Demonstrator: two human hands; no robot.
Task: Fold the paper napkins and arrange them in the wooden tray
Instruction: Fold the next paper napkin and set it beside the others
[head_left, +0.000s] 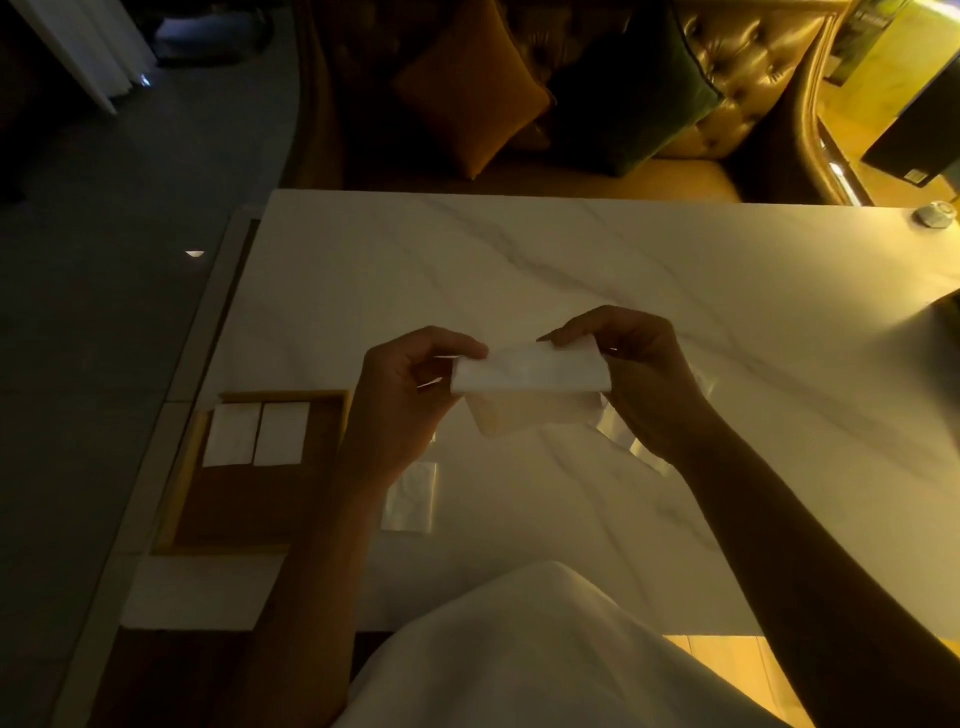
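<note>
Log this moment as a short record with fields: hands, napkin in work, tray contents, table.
left hand: pinches the left end of the napkin
right hand: pinches its right end
napkin in hand: white, partly folded, held above the table
wooden tray: at the table's left edge
folded napkins in tray: two, side by side at the far end
marble table: pale, veined

Single head-worn wide-angle view, aimed forward and steeply down from above the near edge of a marble table (571, 270). Close to both forearms, which entered from the bottom of frame. Edges visibly bowed by the lens. Beyond the table's far side, a cushioned sofa (675, 176); floor at left.
</note>
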